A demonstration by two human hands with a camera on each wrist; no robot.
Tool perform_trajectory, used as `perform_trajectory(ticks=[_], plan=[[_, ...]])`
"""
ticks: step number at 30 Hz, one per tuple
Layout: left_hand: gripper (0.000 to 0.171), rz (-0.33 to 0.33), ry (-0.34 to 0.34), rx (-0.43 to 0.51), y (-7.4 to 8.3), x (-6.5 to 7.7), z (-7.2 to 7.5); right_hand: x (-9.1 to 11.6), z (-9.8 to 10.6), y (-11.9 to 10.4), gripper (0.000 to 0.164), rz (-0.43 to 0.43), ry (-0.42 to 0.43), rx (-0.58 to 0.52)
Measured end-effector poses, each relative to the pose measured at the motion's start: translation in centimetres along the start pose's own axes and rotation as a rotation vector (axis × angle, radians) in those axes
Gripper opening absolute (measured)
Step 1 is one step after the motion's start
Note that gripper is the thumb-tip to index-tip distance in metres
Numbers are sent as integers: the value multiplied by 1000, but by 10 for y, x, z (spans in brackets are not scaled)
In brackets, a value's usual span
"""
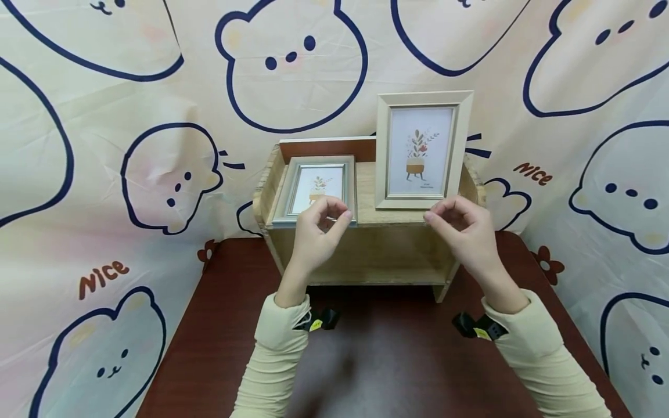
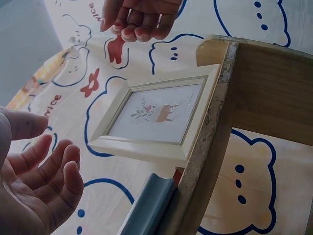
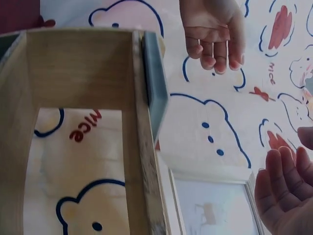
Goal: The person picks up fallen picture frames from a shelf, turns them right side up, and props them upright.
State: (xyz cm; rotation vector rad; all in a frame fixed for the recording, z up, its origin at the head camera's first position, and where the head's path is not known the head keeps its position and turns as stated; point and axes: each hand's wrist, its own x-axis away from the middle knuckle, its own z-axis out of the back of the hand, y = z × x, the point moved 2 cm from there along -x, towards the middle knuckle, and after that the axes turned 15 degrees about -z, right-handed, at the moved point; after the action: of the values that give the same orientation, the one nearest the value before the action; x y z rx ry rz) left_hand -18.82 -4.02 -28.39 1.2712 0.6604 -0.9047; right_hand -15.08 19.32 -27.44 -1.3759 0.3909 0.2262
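With a clock face laid over the middle of the wooden shelf unit (image 1: 381, 255) in the head view, the silver frame (image 1: 316, 183) lies face up on the unit's top board at ten o'clock, its lower edge along the front. The cream frame (image 1: 418, 154) stands upright on the same board, between one and two o'clock. Both show a leafy plant in an orange-brown pot.

The left hand (image 1: 316, 232) is at nine o'clock, just in front of the silver frame's lower edge. Its grip is spread loosely, the fingers softly bent and the thumb apart from them, clear of the frame. The right hand (image 1: 467, 232) is at three o'clock, beside the cream frame's lower right corner. Its grip is likewise spread, fingers relaxed; the right wrist view shows a gap between them and the frame.

The unit stands on a dark red-brown bench (image 1: 376, 360), which stretches toward six o'clock. Small black devices sit at the pale sleeves' cuffs, at seven o'clock and between four and five. At twelve o'clock hangs a cloth (image 1: 292, 98) printed with blue-outlined bears.
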Motion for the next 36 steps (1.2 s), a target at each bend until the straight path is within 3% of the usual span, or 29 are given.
perform_trajectory(ticks=[10,16,20,25,33,36], plan=[[14,-12,5,-48,7,15,22,8,-20,6,4,-31,-79,36],[23,91,-5,-158,0,14,49,-2,-33,13,23,-194,-170,174],[33,214,-61,-318,-4,4,68,-16,-42,16,32,-283,-227,225],[40,323,-122,-492,-10,-14,81,-38,-54,14,35,-287,-265,290],[44,385,-197,-634,-29,-44,86,-66,-76,3,45,-304,-316,466],[28,379,-252,-706,-38,-55,88,-74,-85,-2,47,-295,-359,541]])
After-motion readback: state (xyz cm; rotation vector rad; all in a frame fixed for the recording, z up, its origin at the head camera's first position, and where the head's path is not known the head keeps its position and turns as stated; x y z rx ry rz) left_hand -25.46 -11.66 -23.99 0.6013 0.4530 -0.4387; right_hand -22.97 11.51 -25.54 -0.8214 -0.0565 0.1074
